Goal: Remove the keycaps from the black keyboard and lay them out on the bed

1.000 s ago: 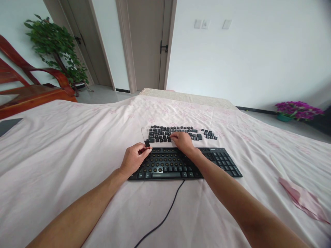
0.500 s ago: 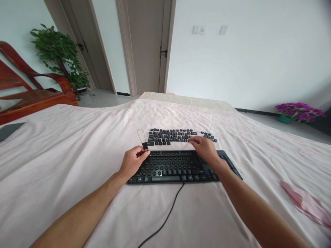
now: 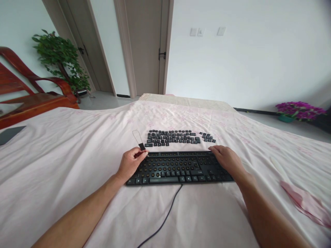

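A black keyboard [image 3: 178, 167] with most of its keycaps off lies on a pale pink sheet. Behind it, the loose black keycaps [image 3: 172, 137] are laid out in rows. My left hand [image 3: 130, 162] sits at the keyboard's left end, pinching the black handle of a wire keycap puller [image 3: 138, 141] whose loop points up and away. My right hand [image 3: 227, 159] rests palm down on the keyboard's right end, over the number pad, its fingers curved and holding nothing.
The keyboard's black cable [image 3: 165, 217] runs toward me across the sheet [image 3: 64, 162]. A pink cloth [image 3: 305, 203] and a white brush-like item [image 3: 278, 165] lie at the right. A wooden chair [image 3: 31, 96] and a potted plant [image 3: 62, 58] stand at left; purple flowers [image 3: 297, 110] far right.
My right hand has moved from the loose keycaps to the right and down onto the keyboard's right end. My left hand has kept its hold on the puller.
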Motion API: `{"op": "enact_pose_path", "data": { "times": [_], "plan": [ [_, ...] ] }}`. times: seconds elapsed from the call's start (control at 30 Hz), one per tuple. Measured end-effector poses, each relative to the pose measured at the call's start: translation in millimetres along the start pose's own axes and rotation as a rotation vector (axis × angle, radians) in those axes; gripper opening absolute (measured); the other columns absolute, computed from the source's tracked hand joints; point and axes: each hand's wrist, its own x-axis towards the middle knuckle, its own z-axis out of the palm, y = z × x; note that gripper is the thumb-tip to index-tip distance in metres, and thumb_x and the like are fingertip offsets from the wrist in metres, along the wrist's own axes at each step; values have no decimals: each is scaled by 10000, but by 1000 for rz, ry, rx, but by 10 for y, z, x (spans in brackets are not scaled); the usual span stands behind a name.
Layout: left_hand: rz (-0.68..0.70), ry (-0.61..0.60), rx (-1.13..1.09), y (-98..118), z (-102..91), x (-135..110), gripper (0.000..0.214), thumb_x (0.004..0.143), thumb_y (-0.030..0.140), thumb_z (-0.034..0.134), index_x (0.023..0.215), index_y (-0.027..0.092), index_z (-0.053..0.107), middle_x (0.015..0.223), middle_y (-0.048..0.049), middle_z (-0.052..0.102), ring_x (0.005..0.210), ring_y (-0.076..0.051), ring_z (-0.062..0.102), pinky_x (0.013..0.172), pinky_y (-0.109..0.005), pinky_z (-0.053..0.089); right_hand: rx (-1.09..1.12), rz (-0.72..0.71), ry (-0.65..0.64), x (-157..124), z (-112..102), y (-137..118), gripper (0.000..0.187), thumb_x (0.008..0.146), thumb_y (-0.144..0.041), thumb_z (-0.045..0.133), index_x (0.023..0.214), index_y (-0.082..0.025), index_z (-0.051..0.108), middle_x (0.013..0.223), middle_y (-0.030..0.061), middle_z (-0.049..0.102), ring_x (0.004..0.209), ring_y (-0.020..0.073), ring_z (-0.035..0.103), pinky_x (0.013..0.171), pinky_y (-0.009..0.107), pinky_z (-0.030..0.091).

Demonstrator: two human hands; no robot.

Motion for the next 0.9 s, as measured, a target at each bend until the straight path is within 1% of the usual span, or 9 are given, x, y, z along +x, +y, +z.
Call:
{"op": "enact_pose_path", "data": {
  "times": [0.1,0.2,0.27,0.4,0.57,0.73,0.9],
  "plan": [
    [-17,-10,-9,-10,0,8,307,822,437,611,830,144,702,782,-21,713,680,-153,597,634,-233,430,-33,-18,2,-21,-3,2,449,935,-477,343,900,-250,730,946,74,727,918,268,628,672,305,383],
    [-24,-21,-12,-38,-4,13,313,826,442,609,832,142,699,799,-24,714,699,-155,599,648,-235,431,-19,50,-18,-30,6,50,472,928,-504,339,918,-246,734,894,78,727,852,258,637,642,298,373],
    [-22,-29,-10,-59,-7,12,316,828,444,608,842,142,700,808,-26,714,711,-158,604,658,-238,434,7,84,-26,-31,30,89,472,924,-511,339,941,-256,736,896,72,729,823,251,641,635,296,370],
    [-6,-37,4,-91,-5,14,317,828,443,609,853,141,704,811,-31,711,733,-167,619,674,-242,445,13,58,-11,-31,95,120,471,926,-507,328,957,-276,737,916,63,732,842,255,637,650,300,370],
    [20,-29,5,-108,5,20,308,826,433,614,872,143,710,835,-36,715,755,-172,631,686,-243,456,-31,40,-6,-33,149,123,451,913,-508,352,915,-281,742,922,56,733,850,256,632,647,298,360],
    [37,-19,-8,-108,10,17,299,821,423,618,865,144,715,834,-41,722,757,-175,638,696,-248,464,36,62,-17,-6,185,173,444,901,-521,371,961,-288,744,935,47,735,844,249,641,639,290,374],
    [27,-30,-21,-94,7,19,281,818,417,622,826,148,705,847,-43,727,771,-178,642,715,-252,467,18,56,-15,0,191,179,427,887,-517,395,971,-290,747,928,54,733,836,253,637,630,293,374]
  ]
}}
